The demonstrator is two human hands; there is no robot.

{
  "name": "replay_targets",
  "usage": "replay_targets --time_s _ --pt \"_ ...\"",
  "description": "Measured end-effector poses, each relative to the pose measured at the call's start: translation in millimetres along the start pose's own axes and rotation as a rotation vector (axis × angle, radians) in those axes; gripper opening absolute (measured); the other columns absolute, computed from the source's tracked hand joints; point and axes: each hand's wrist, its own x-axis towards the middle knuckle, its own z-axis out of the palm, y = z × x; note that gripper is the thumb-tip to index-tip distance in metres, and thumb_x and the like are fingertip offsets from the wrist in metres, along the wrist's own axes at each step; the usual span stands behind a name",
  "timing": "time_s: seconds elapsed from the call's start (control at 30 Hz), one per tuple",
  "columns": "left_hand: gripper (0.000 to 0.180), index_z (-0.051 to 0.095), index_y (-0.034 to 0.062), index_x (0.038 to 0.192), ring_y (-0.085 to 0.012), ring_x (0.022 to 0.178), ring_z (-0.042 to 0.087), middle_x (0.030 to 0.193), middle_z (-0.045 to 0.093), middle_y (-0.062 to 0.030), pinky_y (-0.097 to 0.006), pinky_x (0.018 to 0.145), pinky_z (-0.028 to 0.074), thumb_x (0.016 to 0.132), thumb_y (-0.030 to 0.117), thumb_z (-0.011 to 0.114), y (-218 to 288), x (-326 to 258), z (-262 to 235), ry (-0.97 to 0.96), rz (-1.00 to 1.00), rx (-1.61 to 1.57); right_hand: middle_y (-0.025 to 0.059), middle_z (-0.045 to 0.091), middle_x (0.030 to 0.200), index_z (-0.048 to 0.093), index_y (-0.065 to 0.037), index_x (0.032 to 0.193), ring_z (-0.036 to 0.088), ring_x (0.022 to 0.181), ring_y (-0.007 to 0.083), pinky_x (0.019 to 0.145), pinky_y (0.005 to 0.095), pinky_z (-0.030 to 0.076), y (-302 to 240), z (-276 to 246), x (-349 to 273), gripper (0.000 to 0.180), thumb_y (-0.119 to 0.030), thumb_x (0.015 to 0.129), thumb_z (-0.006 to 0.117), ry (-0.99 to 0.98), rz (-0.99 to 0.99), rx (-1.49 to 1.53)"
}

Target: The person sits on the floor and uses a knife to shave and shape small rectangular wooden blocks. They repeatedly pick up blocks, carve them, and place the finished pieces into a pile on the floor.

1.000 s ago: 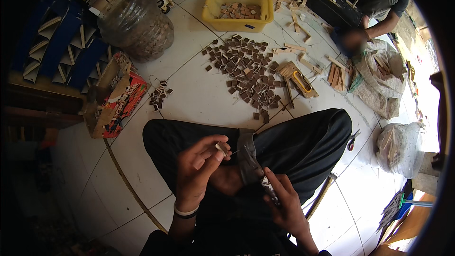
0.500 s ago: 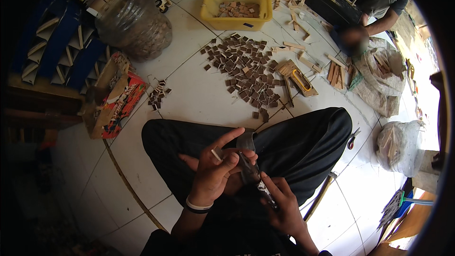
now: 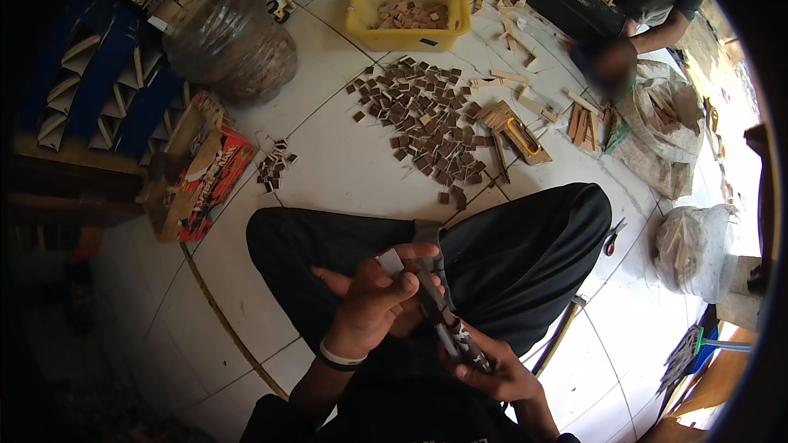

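Small pale wooden piece [image 3: 389, 262] pinched in the left hand [image 3: 373, 303], fingers closed around it, above the person's lap; right hand [image 3: 492, 373] just beside it grips a dark knife-like tool [image 3: 439, 316]; brown tile pile [image 3: 427, 119] lies well beyond, near a yellow tub [image 3: 361, 20].

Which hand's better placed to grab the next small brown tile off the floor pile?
Left, probably. The left hand pinches only a small pale piece and sits on the near side of the pile of brown tiles. The right hand is lower, gripping a dark tool.
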Motion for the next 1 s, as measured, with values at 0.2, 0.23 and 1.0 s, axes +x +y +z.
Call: replay_targets --time_s 0.2,0.23,1.0 --pt "0.053 0.056 -0.0039 0.142 -0.0251 0.117 0.071 0.122 0.07 -0.0151 -0.042 0.106 0.058 0.105 0.032 0.069 7 11 -1 0.105 0.161 0.083 0.0093 0.067 0.129 0.029 -0.008 0.169 0.062 0.118 0.0167 0.106 0.0335 0.046 -3 15 6 0.074 -0.004 0.104 0.065 0.115 -0.041 -0.026" --pt "0.048 0.059 -0.0028 0.141 -0.0245 0.118 0.069 0.123 0.07 -0.0146 -0.041 0.108 0.057 0.108 0.03 0.066 9 13 -4 0.113 0.187 0.135 0.0097 0.065 0.13 0.026 -0.007 0.169 0.062 0.119 0.0171 0.106 0.0336 0.046 -4 17 7 0.075 -0.004 0.105 0.064 0.112 -0.05 0.001" --pt "0.03 0.068 -0.0069 0.131 -0.0233 0.118 0.072 0.128 0.071 -0.0172 -0.032 0.105 0.059 0.101 -0.001 0.069 -7 16 5 0.105 0.397 0.505 0.0169 0.057 0.146 0.016 -0.005 0.17 0.063 0.129 0.0248 0.107 0.0374 0.05 -16 27 6 0.076 -0.012 0.109 0.06 0.237 0.008 0.153"
